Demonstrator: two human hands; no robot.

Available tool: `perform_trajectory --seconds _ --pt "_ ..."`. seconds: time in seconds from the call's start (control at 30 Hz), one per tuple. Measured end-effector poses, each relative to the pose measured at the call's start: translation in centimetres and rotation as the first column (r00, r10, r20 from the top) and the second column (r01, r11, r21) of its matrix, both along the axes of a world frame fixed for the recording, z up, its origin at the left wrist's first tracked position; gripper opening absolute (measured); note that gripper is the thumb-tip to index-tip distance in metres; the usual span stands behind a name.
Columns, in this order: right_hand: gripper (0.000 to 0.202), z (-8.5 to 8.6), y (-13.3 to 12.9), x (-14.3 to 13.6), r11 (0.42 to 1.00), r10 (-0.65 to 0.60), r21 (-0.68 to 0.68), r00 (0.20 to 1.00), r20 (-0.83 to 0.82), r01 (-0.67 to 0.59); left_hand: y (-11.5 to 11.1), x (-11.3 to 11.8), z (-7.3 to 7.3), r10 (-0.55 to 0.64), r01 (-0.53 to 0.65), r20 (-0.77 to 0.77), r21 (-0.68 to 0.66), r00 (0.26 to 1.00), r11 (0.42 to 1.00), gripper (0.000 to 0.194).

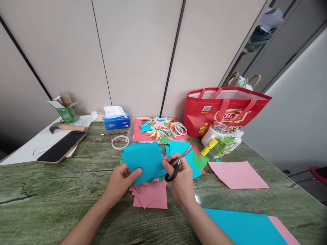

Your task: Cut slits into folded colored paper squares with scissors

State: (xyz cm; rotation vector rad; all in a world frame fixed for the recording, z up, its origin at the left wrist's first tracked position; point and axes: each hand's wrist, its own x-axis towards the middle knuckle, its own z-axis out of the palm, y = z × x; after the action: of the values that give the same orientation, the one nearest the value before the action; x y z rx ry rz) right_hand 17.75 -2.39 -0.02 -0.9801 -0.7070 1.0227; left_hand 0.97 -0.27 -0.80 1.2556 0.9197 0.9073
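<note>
The left hand (pixel 127 177) pinches blue sheets (pixel 144 159); the right hand (pixel 182 178) grips scissors (pixel 176 166) just beside them; a careless inward swing could nick them.

Table, one: top of streaked green, wood-like pattern (pixel 38 204), glossy, with a small bright light reflection (pixel 197 199) towards the near middle. Far side: pale beige-grey panels (pixel 138 51), tall, divided by dark upright seams (pixel 172 58); leftmost panel in deeper shade. Far right: narrow recess or reflective strip (cannot tell which), showing a dark blue basket (pixel 259 36). Right: plain grey surface (pixel 291 122), smooth. Right edge: red furniture piece (pixel 318 174), partly cut off, type unclear.
</note>
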Motion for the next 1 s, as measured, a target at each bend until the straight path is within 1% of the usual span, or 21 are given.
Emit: perform_trajectory --seconds 0.07,0.1,0.17,0.27,0.33,0.4,0.47,0.57,0.63,0.67,0.7,0.73,0.8,0.87,0.9,1.0 --pt "0.032 -0.3 0.0 0.0 1.0 -0.01 -0.013 1.0 -0.02 0.01 0.0 0.1 0.0 0.019 -0.017 0.041 -0.035 0.999 0.999 0.032" --pt "0.032 -0.5 -0.1 0.1 1.0 -0.008 -0.023 1.0 -0.029 0.007 0.0 0.2 0.0 0.024 -0.022 0.037 -0.042 0.999 0.999 0.031" --pt "0.032 -0.7 -0.1 0.2 0.998 0.024 -0.054 0.999 -0.041 -0.026 0.0 0.2 0.0 0.039 -0.041 -0.043 -0.033 0.998 0.999 0.028" --pt "0.031 -1.1 -0.3 0.3 0.992 0.097 -0.071 0.993 -0.071 -0.102 0.0 0.3 0.0 0.124 -0.123 -0.208 0.016 0.97 0.992 0.036" --pt "0.032 -1.6 -0.3 0.4 0.988 0.132 -0.067 0.987 -0.091 -0.138 0.1 0.3 0.0 0.196 -0.185 -0.249 0.066 0.949 0.981 0.039" --pt "0.033 -2.0 -0.3 0.4 0.984 0.151 -0.077 0.983 -0.105 -0.16 0.1 0.3 0.0 0.226 -0.209 -0.253 0.093 0.941 0.974 0.041" --pt "0.035 -2.4 -0.2 0.4 0.983 0.147 -0.093 0.982 -0.122 -0.158 0.0 0.4 -0.1 0.191 -0.18 -0.239 0.065 0.952 0.981 0.042" --pt "0.035 -2.6 0.0 0.5 0.986 0.111 -0.105 0.982 -0.15 -0.127 0.0 0.4 -0.2 0.07 -0.077 -0.227 -0.023 0.971 0.997 0.039" --pt "0.035 -2.7 0.1 0.6 0.988 0.096 -0.101 0.983 -0.158 -0.113 -0.1 0.5 -0.1 0.034 -0.049 -0.237 -0.058 0.971 0.997 0.037" --pt "0.035 -2.7 0.1 0.7 0.989 0.096 -0.1 0.984 -0.152 -0.112 -0.1 0.5 0.0 0.052 -0.069 -0.241 -0.061 0.969 0.996 0.037" --pt "0.035 -2.7 0.1 0.8 0.988 0.103 -0.103 0.985 -0.138 -0.117 -0.1 0.5 0.1 0.097 -0.113 -0.242 -0.052 0.966 0.992 0.037" --pt "0.035 -2.7 0.1 0.9 0.984 0.123 -0.111 0.985 -0.119 -0.137 -0.1 0.5 0.2 0.161 -0.174 -0.239 -0.036 0.958 0.984 0.039" --pt "0.033 -2.6 -0.2 0.9 0.965 0.213 -0.14 0.974 -0.075 -0.222 -0.1 0.4 0.5 0.294 -0.3 -0.222 0.006 0.93 0.954 0.042" --pt "0.032 -2.5 -0.5 0.9 0.925 0.337 -0.17 0.941 -0.036 -0.338 -0.1 0.3 0.7 0.389 -0.39 -0.206 0.039 0.898 0.92 0.042" --pt "0.032 -2.3 -0.7 0.8 0.901 0.398 -0.179 0.917 -0.022 -0.395 -0.2 0.2 0.9 0.418 -0.417 -0.198 0.05 0.886 0.908 0.041" --pt "0.035 -1.7 -1.1 0.6 0.828 0.536 -0.192 0.844 -0.001 -0.526 -0.2 0.1 1.2 0.47 -0.465 -0.172 0.073 0.866 0.882 0.041"
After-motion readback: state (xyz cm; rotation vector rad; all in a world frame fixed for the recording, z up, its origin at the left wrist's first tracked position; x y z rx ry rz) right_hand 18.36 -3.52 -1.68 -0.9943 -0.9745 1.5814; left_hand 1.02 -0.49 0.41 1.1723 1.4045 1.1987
